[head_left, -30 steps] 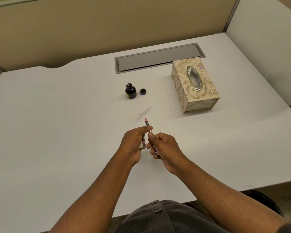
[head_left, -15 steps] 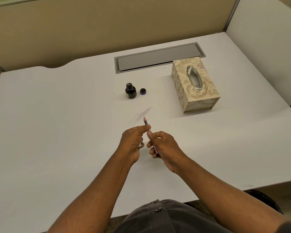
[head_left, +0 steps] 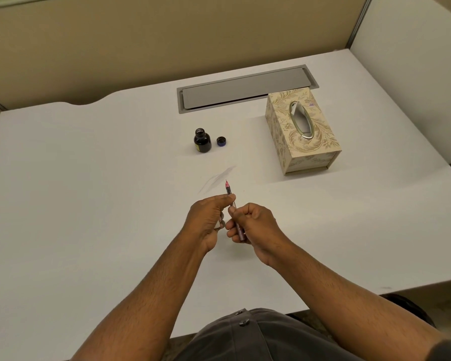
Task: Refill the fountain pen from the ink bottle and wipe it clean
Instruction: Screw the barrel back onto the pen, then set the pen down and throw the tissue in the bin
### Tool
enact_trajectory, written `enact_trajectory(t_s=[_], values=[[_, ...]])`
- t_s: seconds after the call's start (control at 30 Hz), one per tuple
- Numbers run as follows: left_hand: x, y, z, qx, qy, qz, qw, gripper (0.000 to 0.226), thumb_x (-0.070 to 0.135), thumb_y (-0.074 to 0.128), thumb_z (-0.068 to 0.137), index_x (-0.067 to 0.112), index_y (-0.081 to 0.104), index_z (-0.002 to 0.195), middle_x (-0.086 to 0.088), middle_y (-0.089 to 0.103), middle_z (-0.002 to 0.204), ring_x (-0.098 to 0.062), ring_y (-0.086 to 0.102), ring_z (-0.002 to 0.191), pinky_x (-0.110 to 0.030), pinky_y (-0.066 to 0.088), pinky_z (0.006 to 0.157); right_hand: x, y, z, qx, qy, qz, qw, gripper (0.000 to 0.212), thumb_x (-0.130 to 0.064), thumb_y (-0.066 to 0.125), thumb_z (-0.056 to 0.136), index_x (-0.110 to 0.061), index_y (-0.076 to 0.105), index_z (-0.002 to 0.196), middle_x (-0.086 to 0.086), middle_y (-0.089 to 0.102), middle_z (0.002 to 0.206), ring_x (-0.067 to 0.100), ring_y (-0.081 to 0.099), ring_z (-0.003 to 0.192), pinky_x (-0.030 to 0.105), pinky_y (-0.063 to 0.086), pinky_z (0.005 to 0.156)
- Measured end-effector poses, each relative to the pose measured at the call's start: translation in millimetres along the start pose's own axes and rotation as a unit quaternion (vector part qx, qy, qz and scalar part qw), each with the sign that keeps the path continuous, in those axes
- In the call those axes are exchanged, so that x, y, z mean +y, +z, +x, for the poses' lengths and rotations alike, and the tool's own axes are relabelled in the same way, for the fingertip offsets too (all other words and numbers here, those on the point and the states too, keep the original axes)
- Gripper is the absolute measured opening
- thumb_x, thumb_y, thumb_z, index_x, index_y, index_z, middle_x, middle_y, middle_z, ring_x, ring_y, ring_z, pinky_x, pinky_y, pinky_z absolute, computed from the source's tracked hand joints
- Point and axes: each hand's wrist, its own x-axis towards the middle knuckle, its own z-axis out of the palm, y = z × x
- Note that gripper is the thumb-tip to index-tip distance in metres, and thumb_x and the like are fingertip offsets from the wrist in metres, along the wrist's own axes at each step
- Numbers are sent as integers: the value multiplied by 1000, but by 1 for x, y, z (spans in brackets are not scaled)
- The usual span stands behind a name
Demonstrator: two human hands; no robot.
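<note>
Head view, two hands gripping one fountain pen [head_left: 231, 201], one ink bottle [head_left: 202, 140]

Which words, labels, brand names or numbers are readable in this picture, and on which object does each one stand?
None can be read.
ink bottle: a yellowish label patch, too small to read.
tissue box: only a leafy pattern and a small purple mark, too blurred to read.

A grey cable hatch [head_left: 245, 89] lies flush in the white desk [head_left: 89, 178].
</note>
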Motion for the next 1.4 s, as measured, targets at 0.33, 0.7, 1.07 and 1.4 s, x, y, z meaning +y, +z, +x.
enact_trajectory(t_s=[0.33, 0.7, 1.07, 1.4], values=[[-3, -2, 1, 12, 12, 41, 999, 7, 22, 80, 73, 17, 76, 77, 14, 57, 48, -13, 43, 59, -29, 38, 58, 7, -1, 13, 91, -59, -214, 971, 24, -43, 63, 81, -21, 64, 72, -8, 68, 63, 7, 63, 59, 30, 55, 58], [-11, -60, 26, 159, 137, 408, 889, 45, 22, 50, 91, 24, 51, 136, -3, 60, 131, -20, 58, 113, -28, 41, 91, 15, -9, 49, 143, -113, -399, 899, 23, -28, 61, 82, -14, 68, 99, 1, 73, 82, 23, 69, 72, 38, 56, 77], [-24, -107, 47, 82, 80, 564, 818, 75, 38, 63, 86, 31, 23, 150, -4, 54, 136, -24, 48, 126, -37, 42, 102, 22, 7, 71, 132, -111, -456, 873, 15, -27, 64, 77, -14, 59, 83, 1, 63, 76, 22, 63, 70, 29, 50, 60], [-24, -106, 49, 83, 89, 574, 810, 73, 39, 61, 87, 30, 24, 149, -3, 48, 144, -26, 46, 129, -38, 41, 101, 23, 8, 76, 140, -106, -489, 854, 19, -27, 65, 78, -10, 61, 85, 8, 68, 81, 27, 64, 75, 30, 51, 64]])
